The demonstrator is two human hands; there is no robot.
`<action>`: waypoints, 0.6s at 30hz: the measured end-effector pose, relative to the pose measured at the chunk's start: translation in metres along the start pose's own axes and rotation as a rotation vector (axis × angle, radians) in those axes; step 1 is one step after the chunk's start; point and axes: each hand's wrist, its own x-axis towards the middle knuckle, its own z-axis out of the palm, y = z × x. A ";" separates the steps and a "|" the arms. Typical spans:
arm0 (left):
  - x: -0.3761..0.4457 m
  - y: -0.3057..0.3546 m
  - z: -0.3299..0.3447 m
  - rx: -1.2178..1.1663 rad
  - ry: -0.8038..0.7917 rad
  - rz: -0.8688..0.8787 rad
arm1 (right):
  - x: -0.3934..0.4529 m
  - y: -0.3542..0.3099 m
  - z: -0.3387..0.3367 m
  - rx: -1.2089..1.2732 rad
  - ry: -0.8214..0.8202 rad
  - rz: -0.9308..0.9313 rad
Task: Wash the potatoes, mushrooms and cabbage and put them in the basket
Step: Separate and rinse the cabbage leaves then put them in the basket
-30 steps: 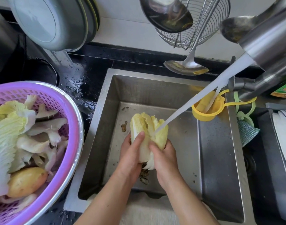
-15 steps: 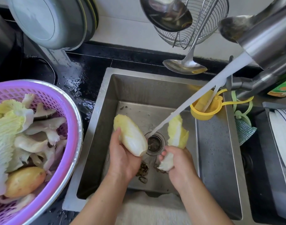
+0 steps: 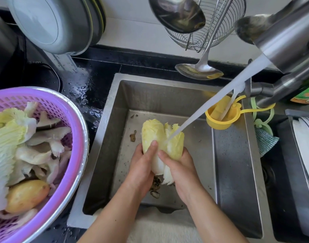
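1. While water point(image 3: 209, 113) ran from the steel faucet point(image 3: 288, 42) in a slanting stream, both hands held the cabbage point(image 3: 160, 139) over the middle of the sink point(image 3: 234, 163), and the stream struck its yellow leaf tips.
2. The left hand point(image 3: 143, 165) was curled round the left side of the cabbage, its thumb lying up along the pale stalk.
3. The right hand point(image 3: 180, 167) gripped the right side, fingers wrapped behind the leaves, thumb pressed on the front.
4. Dark scraps point(image 3: 155, 187) lay on the sink floor just below the hands, and another bit point(image 3: 133, 135) lay left of the cabbage.
5. The purple basket point(image 3: 69, 130) sat on the wet black counter point(image 3: 90, 79), left of the sink, well apart from the hands.
6. Inside it lay cabbage leaves point(image 3: 8, 137), mushrooms point(image 3: 43, 151) and a potato point(image 3: 27, 195) near its front edge.
7. A yellow strainer cup point(image 3: 220, 118) hung at the sink's right wall.
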 end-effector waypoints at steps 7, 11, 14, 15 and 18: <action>0.002 0.000 0.000 -0.183 0.011 -0.103 | 0.007 0.007 -0.002 0.180 0.065 0.050; 0.003 -0.002 -0.001 -0.184 0.000 -0.142 | 0.011 0.011 -0.006 0.198 0.131 0.056; 0.003 -0.003 0.002 -0.156 0.009 -0.129 | 0.012 0.011 -0.009 0.287 0.128 0.084; 0.002 -0.003 0.002 -0.136 0.017 -0.105 | 0.011 0.010 -0.010 0.324 0.105 0.095; -0.001 -0.002 0.002 0.025 0.071 -0.012 | 0.005 0.010 -0.010 0.320 0.012 0.093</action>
